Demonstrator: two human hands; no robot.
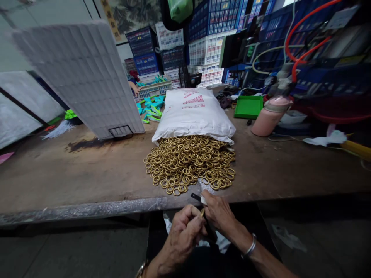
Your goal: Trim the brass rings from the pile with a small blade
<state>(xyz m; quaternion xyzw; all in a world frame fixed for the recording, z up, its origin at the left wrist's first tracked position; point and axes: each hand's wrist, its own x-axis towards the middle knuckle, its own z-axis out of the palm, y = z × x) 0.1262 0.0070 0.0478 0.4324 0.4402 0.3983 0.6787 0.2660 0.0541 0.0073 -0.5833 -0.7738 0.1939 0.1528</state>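
Observation:
Just past the table's front edge, my left hand [185, 227] pinches a gold ring [202, 212] between thumb and fingers. Close beside it on the right, my right hand [218, 214] is closed around a dark, flat-tipped tool [196, 197]; a bit of white material shows at its fingers. The two hands are nearly touching, and what lies between them is partly hidden. Beyond them a heap of gold rings [188, 162] spills from under a white sack [194, 116] with red print.
A tall grey-white ribbed panel [84, 73] stands at the left on the brown table [72, 177]. At the right are a green tray [248, 107] and a pink bottle [271, 116]. Crates [205, 50] are stacked behind. Another person's hand [134, 88] shows at the back.

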